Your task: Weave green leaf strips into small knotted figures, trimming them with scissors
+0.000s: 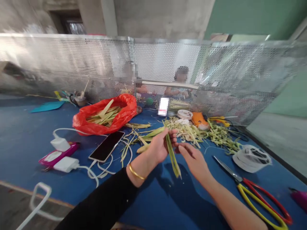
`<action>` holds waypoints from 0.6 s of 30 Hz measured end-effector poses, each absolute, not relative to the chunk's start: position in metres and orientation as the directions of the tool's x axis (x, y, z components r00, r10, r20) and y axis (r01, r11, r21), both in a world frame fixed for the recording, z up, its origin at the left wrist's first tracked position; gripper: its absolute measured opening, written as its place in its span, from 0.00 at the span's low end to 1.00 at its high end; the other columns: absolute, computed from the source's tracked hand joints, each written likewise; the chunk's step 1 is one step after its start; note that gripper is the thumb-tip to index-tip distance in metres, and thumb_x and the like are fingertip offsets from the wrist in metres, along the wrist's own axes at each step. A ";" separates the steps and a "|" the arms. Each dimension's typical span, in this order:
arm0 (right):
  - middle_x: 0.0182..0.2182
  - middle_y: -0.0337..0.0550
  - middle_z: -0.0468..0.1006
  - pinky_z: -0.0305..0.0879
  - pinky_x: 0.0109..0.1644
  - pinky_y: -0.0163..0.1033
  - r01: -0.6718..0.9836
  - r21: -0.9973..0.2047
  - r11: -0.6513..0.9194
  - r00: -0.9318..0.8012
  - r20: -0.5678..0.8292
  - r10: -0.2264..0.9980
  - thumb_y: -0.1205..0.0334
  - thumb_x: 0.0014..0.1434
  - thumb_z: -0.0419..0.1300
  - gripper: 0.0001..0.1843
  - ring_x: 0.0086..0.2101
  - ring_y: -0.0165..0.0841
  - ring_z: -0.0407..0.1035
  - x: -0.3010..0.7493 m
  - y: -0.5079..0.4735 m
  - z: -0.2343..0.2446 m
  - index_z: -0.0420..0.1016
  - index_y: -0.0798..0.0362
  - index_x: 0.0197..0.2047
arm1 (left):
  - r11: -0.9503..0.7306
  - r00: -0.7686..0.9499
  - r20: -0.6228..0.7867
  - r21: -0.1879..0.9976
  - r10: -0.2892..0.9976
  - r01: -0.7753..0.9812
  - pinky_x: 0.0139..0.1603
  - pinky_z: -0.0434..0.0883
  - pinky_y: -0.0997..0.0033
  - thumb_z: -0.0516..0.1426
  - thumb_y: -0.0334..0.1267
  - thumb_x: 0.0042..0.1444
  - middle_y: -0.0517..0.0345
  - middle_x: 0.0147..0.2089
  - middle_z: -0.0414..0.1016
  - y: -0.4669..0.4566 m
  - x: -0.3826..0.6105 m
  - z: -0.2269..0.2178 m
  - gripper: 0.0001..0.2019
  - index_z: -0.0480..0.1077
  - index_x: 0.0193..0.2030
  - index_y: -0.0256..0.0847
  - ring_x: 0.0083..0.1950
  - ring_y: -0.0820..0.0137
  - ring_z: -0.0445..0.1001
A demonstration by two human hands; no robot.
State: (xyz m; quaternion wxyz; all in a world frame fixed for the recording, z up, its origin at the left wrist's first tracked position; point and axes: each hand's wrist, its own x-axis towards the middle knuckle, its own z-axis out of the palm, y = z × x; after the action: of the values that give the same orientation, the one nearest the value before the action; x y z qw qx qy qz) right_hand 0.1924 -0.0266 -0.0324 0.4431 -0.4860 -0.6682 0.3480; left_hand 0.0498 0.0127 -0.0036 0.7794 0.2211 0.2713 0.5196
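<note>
My left hand (159, 146), with a gold bangle on the wrist and a black sleeve, pinches a bundle of green leaf strips (173, 157) near its top; the strips hang down over the blue table (24, 137). My right hand (193, 158) is just right of the bundle, fingers stretched toward it and touching it near the top. A pile of cut green and pale leaf strips (201, 132) lies just beyond both hands.
A red plastic bag (120, 116) holds more leaves. A phone (106, 146), white chargers (66, 164) and cables lie at left. Scissors (259, 191) with red and yellow handles and a white reel (251, 158) lie at right. A perforated metal screen (216, 73) stands behind, with two people beyond it.
</note>
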 end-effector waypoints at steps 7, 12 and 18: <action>0.23 0.38 0.74 0.69 0.32 0.36 -0.032 -0.997 -0.076 -0.246 -0.066 0.967 0.40 0.46 0.66 0.24 0.25 0.31 0.70 0.176 -0.027 -0.046 0.73 0.55 0.30 | 0.331 0.319 -0.164 0.736 0.933 -0.590 0.45 0.70 0.72 0.52 0.41 0.63 0.49 0.41 0.77 0.007 0.052 -0.023 0.15 0.77 0.45 0.37 0.43 0.68 0.74; 0.19 0.35 0.70 0.67 0.27 0.34 0.010 -1.000 -0.027 -0.115 -0.028 0.993 0.44 0.48 0.64 0.19 0.21 0.29 0.67 0.181 -0.025 -0.046 0.69 0.53 0.26 | 0.251 0.211 -0.162 0.818 0.964 -0.518 0.36 0.69 0.73 0.56 0.50 0.57 0.53 0.36 0.78 0.007 0.048 -0.017 0.17 0.79 0.37 0.39 0.38 0.67 0.73; 0.19 0.34 0.67 0.62 0.25 0.33 0.188 -0.978 0.086 -0.173 0.054 0.983 0.51 0.55 0.59 0.16 0.21 0.29 0.65 0.183 -0.026 -0.048 0.65 0.52 0.24 | 0.012 -0.045 -0.027 0.950 0.999 -0.312 0.32 0.66 0.76 0.67 0.43 0.42 0.62 0.25 0.72 0.010 0.041 -0.012 0.11 0.76 0.26 0.38 0.28 0.76 0.67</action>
State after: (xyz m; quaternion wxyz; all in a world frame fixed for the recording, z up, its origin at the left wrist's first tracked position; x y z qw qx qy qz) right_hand 0.1834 -0.0257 -0.0481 0.4224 -0.4849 -0.6040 0.4708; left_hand 0.0406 0.0100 -0.0116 0.5653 0.3978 0.4318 0.5795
